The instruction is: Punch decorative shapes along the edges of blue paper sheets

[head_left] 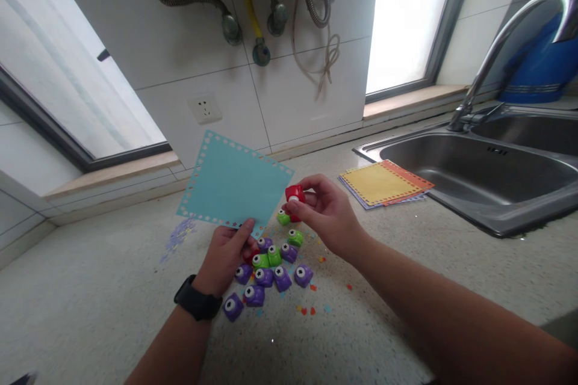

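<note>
Two bare forearms, uncovered as far as the view reaches. The left hand [224, 257] has a black watch [197, 299] at its wrist, a wide, matte strap worn snug. The right hand [329, 212] and its wrist are bare.

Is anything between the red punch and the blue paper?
Nothing visible. The right hand holds the red punch beside the right edge of the blue paper; the left hand holds the paper. The other punches lie lower, on the counter.
</note>
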{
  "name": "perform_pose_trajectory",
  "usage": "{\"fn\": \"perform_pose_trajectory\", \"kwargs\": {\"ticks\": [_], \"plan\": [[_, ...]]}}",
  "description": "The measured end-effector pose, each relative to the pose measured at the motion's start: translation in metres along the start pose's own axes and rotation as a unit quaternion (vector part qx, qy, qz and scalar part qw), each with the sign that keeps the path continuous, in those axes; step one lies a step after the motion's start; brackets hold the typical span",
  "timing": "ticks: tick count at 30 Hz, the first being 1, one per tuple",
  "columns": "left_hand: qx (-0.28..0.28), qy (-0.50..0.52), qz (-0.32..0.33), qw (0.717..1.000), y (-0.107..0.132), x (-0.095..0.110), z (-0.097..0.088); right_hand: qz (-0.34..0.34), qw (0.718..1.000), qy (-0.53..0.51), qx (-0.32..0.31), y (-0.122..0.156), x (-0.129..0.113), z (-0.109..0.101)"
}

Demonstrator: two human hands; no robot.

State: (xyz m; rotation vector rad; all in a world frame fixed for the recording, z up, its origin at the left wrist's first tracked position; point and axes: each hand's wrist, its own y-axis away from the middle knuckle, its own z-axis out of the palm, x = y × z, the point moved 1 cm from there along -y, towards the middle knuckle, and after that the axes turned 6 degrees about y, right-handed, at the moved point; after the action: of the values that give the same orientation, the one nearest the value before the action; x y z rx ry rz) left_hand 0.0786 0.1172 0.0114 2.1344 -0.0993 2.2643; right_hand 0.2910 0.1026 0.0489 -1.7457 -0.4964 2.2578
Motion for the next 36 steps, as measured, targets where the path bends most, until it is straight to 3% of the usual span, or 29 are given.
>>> {"fn": "perform_pose_trajectory", "kwargs": {"ticks": [23,30,36], "plan": [[-0.027,-0.020,-0.002,0.999,-0.004,-0.010,-0.007,-0.005,1.000,0.011,0.013,0.001,0.001,0.000],[-0.030,-0.028,-0.005,0.999,-0.002,-0.007,-0.006,0.026,0.999,0.008,-0.019,0.000,0.006,0.000],[-0.017,-0.078,-0.013,0.997,0.006,0.005,0.002,0.099,0.993,0.035,-0.061,-0.004,0.013,-0.001]]}}
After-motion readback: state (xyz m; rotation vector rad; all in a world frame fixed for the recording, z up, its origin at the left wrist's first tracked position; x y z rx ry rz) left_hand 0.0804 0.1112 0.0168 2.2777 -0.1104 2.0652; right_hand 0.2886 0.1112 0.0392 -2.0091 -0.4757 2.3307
